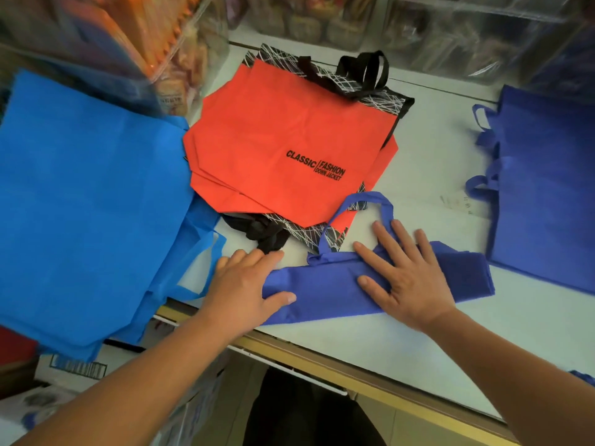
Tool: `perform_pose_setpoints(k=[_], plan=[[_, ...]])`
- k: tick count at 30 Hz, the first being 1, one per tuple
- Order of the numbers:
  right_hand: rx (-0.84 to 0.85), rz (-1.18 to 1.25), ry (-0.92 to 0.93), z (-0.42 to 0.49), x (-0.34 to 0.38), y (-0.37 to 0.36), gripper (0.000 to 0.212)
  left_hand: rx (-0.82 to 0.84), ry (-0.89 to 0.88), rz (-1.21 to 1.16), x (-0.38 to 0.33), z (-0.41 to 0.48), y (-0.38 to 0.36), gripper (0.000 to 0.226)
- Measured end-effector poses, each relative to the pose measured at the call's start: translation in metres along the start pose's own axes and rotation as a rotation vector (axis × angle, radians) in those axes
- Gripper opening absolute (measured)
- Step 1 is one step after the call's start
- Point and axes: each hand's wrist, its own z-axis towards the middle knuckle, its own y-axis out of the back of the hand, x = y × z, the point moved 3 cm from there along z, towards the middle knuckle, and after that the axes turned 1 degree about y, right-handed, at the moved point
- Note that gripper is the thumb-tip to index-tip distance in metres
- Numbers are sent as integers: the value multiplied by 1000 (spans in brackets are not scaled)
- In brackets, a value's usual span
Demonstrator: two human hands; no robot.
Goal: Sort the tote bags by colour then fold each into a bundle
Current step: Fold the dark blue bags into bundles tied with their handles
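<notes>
A dark blue tote bag (325, 292), folded into a long strip, lies near the table's front edge, its handle loop pointing away from me. My right hand (405, 272) presses flat on its middle with fingers spread. My left hand (248, 281) rests flat at the strip's left end, thumb on the fabric. Behind them lies a pile of red tote bags (277, 146) with black patterned trim and black handles. A pile of bright blue tote bags (87, 201) covers the left side. More dark blue tote bags (544, 194) lie flat at the right.
The white table (434, 169) has a yellow front edge (370, 386). Clear plastic packs of goods (322, 17) line the back and left. A printed cardboard box (77, 370) sits below the bright blue pile at the lower left.
</notes>
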Motion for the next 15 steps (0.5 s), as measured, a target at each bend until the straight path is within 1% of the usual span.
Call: perform_pose_setpoints(k=[2,4,6,8,9,10,12,13,15], plan=[[-52,-46,52,5,-5,4,62,43,69,40,-10,1,1,59],[-151,-128,22,7,-1,16,63,87,132,27,-19,2,2,47],[-301,-153,-52,6,11,31,64,119,175,51,-25,3,4,46],[-437,-84,-172,1,23,43,66,133,189,108,-32,4,8,46],[-474,-28,-235,-3,30,44,65,135,188,134,-36,3,10,45],[-481,37,-284,-7,36,41,58,131,183,144,-38,1,11,44],[-421,179,-299,-19,46,31,42,99,162,133,-46,-5,14,37],[-393,224,-276,-24,49,27,40,69,150,128,-51,-8,18,35],[-357,285,-223,-32,50,22,46,56,154,95,-58,-14,25,33]])
